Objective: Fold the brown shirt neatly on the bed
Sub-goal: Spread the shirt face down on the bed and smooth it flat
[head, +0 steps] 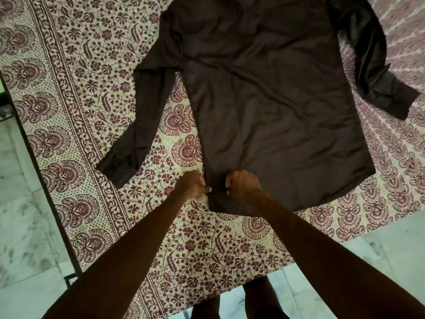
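Note:
The brown shirt (271,93) lies spread flat on the bed, hem toward me and collar end at the far side. One long sleeve runs down the left, its cuff near the bed's left border; the other bends out to the right. My left hand (195,185) pinches the hem's near left corner. My right hand (241,184) grips the same hem edge just to the right, fingers curled into the fabric. Both hands sit close together.
The bed (96,111) is covered with a cream sheet printed with maroon flowers and paisleys. Its left edge and near corner drop to a pale marble floor (20,226). My legs stand at the bed's near corner.

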